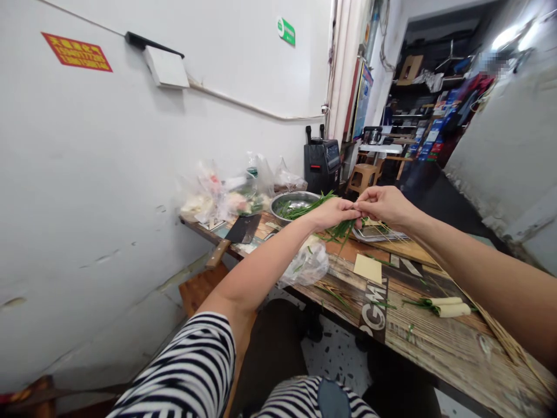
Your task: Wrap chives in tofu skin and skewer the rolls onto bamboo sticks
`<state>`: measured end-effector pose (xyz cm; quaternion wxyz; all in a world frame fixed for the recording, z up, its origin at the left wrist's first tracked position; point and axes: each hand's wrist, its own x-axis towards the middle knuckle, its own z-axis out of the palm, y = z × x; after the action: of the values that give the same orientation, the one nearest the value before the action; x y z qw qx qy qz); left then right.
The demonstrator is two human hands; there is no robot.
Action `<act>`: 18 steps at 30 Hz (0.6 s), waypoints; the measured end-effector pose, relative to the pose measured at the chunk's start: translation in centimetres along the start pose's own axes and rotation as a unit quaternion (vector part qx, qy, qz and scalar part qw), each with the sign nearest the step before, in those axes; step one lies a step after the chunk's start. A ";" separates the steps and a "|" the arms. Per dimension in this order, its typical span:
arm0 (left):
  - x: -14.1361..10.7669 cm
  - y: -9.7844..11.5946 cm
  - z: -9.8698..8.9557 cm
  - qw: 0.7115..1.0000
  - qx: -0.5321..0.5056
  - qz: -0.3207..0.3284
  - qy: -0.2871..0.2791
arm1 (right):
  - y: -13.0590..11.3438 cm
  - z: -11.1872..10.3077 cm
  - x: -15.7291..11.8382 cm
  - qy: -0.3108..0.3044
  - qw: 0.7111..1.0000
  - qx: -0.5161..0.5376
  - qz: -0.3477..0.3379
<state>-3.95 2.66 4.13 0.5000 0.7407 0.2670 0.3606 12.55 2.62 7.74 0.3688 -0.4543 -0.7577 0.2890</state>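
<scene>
My left hand [334, 213] is closed on a bunch of chives [342, 231], whose green blades hang below the fingers above the table. Against its fingertips, my right hand [379, 204] makes a pinch; what lies between those fingers is too small to make out. Below the hands, a pale yellow square sheet [368, 269], perhaps tofu skin, lies flat on the table. Two pale rolls [451, 307] with green blades sticking out of one end rest further right. Thin wooden skewers [507, 339] lie under my right forearm.
A metal bowl [292, 204] with more chives stands behind my left hand. A cleaver [237, 235] lies at the table's left end, its handle over the edge. Nearby are plastic bags [217, 194], another clear bag [310, 264], a metal tray [378, 233] and a black speaker [321, 164].
</scene>
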 end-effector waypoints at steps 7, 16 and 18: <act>-1.4 -1.8 0.4 0.971 -0.208 -0.100 -0.060 | 0.0 -1.4 -0.5 -0.011 0.999 0.000 0.046; -3.0 -3.3 2.6 0.946 -0.255 -0.196 0.030 | 0.2 -2.5 -0.7 0.020 0.995 -0.096 0.004; -2.5 -3.4 3.5 0.927 -0.266 -0.238 0.118 | 0.2 -2.1 -1.2 0.039 0.982 -0.173 -0.061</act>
<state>-2.76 0.02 -0.61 0.7148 0.4474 0.3869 0.3731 14.73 1.84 8.40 0.3310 -0.4752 -0.8074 0.1127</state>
